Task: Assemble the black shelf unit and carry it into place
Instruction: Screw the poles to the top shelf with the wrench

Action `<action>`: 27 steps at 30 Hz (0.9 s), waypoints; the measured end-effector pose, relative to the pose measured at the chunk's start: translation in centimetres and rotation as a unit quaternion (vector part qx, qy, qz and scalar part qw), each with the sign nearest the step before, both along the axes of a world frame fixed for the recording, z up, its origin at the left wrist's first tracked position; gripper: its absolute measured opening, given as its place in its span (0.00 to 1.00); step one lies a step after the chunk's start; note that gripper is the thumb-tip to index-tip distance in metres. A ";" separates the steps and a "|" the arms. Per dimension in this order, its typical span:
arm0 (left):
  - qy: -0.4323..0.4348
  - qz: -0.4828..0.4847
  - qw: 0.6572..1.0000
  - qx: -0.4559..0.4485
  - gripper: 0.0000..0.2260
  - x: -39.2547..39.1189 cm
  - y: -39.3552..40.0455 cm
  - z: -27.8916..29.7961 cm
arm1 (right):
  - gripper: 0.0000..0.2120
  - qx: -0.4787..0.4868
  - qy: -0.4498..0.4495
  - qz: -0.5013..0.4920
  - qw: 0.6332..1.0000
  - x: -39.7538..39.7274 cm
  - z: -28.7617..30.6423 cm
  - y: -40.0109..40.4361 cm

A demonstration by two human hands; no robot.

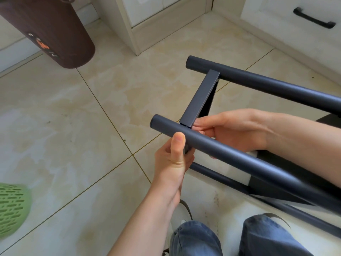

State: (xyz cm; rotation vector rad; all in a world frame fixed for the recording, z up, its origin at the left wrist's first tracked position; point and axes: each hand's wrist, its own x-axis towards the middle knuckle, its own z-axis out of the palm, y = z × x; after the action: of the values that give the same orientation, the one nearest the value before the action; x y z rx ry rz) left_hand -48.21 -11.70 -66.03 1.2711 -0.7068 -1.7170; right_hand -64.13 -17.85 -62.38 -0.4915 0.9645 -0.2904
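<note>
— What is the left hand (pixel 175 159) doing?

— It is gripping the near pole (pixel 221 145) of the black shelf frame close to its free end, thumb lying up against the side of the pole and fingers curling underneath, clamped on it.

— And the right hand (pixel 236 132)?

— It is reaching in from the right behind that same pole, fingertips pressing at the spot where the flat crossbar (pixel 200 97) is meeting the pole. Whether those fingers are pinching the bar or only touching it, I cannot tell.

— Where is the frame sitting?

— It is being held above the tiled floor (pixel 73 126), in front of the person's knees in blue jeans (pixel 195 239). The crossbar is running away from the hands to the far pole (pixel 267 84), which is lying parallel to the near one. A third pole (pixel 221 177) is showing lower down, under the near one, with dark panels to the right, partly blurred.

— What is lying around it?

— A brown cylinder-shaped bin (pixel 55 32) is standing at the upper left, a green perforated basket (pixel 11 206) is peeking in at the left edge, and white cabinets with a black drawer handle (pixel 313 20) are lining the far side.
</note>
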 end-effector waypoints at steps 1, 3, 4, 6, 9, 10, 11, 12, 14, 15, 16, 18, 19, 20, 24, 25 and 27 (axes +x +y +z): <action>-0.001 0.003 1.000 0.002 0.42 -0.1 0.0 0.0 | 0.11 -0.002 -0.002 0.006 1.000 -0.1 0.0 -0.1; -0.007 0.006 1.000 0.000 0.44 -0.1 -0.1 0.0 | 0.10 -0.007 -0.008 0.006 1.000 -0.1 -0.1 -0.1; -0.007 0.005 1.000 -0.002 0.43 0.0 -0.1 0.0 | 0.10 -0.008 -0.012 0.001 1.000 0.0 -0.2 -0.1; -0.008 0.002 1.000 0.000 0.40 0.0 -0.1 -0.1 | 0.09 -0.011 -0.012 0.005 1.000 0.1 -0.2 -0.2; -0.006 -0.003 1.000 -0.003 0.38 0.1 -0.1 -0.3 | 0.10 0.000 -0.018 0.018 1.000 0.3 -0.2 -0.4; -0.005 -0.006 1.000 -0.006 0.37 0.2 -0.1 -0.3 | 0.10 0.001 -0.019 0.020 1.000 0.4 -0.2 -0.4; -0.003 -0.008 1.000 -0.008 0.37 0.2 -0.1 -0.3 | 0.11 0.001 -0.016 0.023 1.000 0.5 -0.2 -0.4; 0.000 -0.010 1.000 -0.010 0.37 0.2 -0.1 -0.4 | 0.11 0.001 -0.013 0.028 1.000 0.5 -0.3 -0.4; 0.001 -0.014 1.000 -0.014 0.36 0.1 -0.2 -0.4 | 0.11 0.004 -0.014 0.033 0.999 0.6 -0.4 -0.3; 0.001 -0.016 1.000 -0.015 0.36 0.1 -0.2 -0.4 | 0.11 0.005 -0.016 0.033 0.999 0.6 -0.4 -0.3; 0.003 -0.016 1.000 -0.014 0.37 0.1 -0.2 -0.5 | 0.12 0.003 -0.016 0.034 0.999 0.6 -0.4 -0.3; 0.001 -0.016 1.000 -0.013 0.38 0.0 -0.3 -0.5 | 0.12 -0.003 -0.018 0.034 0.999 0.5 -0.2 -0.3; -0.001 -0.016 1.000 -0.012 0.40 0.0 -0.3 -0.5 | 0.11 -0.003 -0.024 0.029 0.999 0.4 -0.1 -0.3; -0.002 -0.014 1.000 -0.010 0.41 0.0 -0.4 -0.5 | 0.10 0.002 -0.032 0.020 0.999 0.2 -0.1 -0.3; -0.007 -0.026 1.000 -0.016 0.37 0.1 -0.3 -0.3 | 0.07 0.018 -0.044 0.005 0.999 0.0 0.1 -0.4; -0.008 -0.025 1.000 -0.014 0.37 0.1 -0.3 -0.4 | 0.08 0.019 -0.042 0.007 0.999 0.1 0.1 -0.4; -0.010 -0.022 1.000 -0.013 0.39 0.2 -0.3 -0.4 | 0.09 0.022 -0.032 0.009 0.999 0.2 0.1 -0.3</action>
State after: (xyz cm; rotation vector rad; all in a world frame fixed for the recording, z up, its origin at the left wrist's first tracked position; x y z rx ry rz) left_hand -48.06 -12.02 -66.46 1.2647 -0.7720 -1.7280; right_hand -63.91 -18.19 -62.23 -0.4469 0.9014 -0.2665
